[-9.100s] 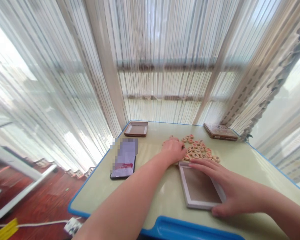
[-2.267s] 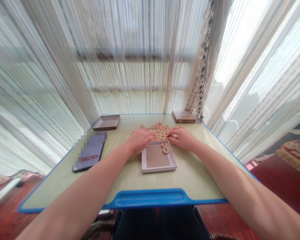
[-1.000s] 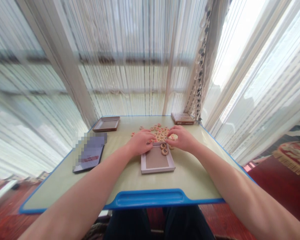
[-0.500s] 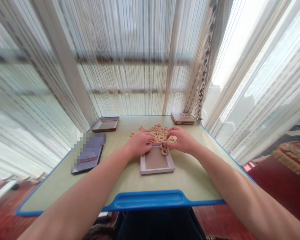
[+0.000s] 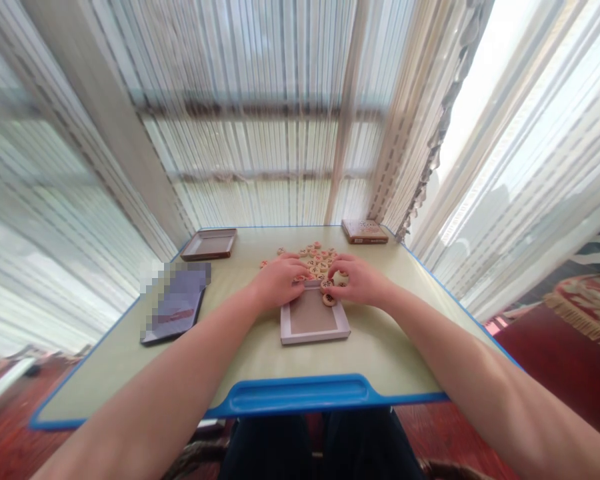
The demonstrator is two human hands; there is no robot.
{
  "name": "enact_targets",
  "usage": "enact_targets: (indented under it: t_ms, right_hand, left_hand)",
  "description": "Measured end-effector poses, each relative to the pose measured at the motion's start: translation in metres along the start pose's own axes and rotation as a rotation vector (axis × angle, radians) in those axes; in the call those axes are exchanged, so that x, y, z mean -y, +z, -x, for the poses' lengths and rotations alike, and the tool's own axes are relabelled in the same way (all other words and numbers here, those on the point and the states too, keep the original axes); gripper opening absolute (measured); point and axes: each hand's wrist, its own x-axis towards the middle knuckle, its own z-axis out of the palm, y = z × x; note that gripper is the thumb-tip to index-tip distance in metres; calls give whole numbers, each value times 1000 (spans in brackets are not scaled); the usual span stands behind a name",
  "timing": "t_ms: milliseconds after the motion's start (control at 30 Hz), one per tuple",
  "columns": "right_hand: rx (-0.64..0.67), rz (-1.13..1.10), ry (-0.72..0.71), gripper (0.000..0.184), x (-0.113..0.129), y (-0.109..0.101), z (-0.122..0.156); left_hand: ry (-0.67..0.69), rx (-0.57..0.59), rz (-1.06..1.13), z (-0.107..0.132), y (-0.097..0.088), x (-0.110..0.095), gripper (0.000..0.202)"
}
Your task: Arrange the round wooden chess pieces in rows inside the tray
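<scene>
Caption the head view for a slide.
Bare left hand and right hand at a shallow white cardboard box, round lettered wooden pieces clustered beyond.

Before you, one tabletop [image 5: 260, 353], pale yellow-green, edged in blue, with a long blue recess [image 5: 300, 395] at your side. Directly on it: one shallow white-rimmed tray [image 5: 311, 319], brown-floored, central; numerous round wooden pieces [image 5: 323, 265], marked in red or black, loosely clustered beyond it; one dark flat-screen device [image 5: 177, 307], to your left; one open brown box [image 5: 209, 245], far left corner; one flat patterned box [image 5: 365, 231], far right.
</scene>
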Motion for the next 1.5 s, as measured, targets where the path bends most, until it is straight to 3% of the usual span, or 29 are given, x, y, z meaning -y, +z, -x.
enact_targets:
  t_ms: [167,367,667,800,900,1167,1500]
  right_hand:
    - [0,10,-16,24,-1,-1,0]
    - [-72,21,-4,19,-7,-2,-2]
    - [-127,-3,-111,39,-19,7,-7]
    - [-54,-41,-166,30,-10,3,-6]
    - [12,-69,-141,33,-7,-1,-4]
    - [44,-100,-62,44,-12,1,-3]
    - [32,49,-43,48,-15,-1,-5]
  left_hand:
    - [-4,33,-9,0,-2,0,22]
    - [-63,98,9,-3,-8,-7,41]
    - [-117,136,8,-1,-11,-9,52]
    - [-120,141,-10,-2,-13,-9,54]
    - [-121,139,-18,-2,-13,-10,55]
    - [-113,123,1,-1,-13,-12,53]
    - [-128,126,62,-2,-11,-8,58]
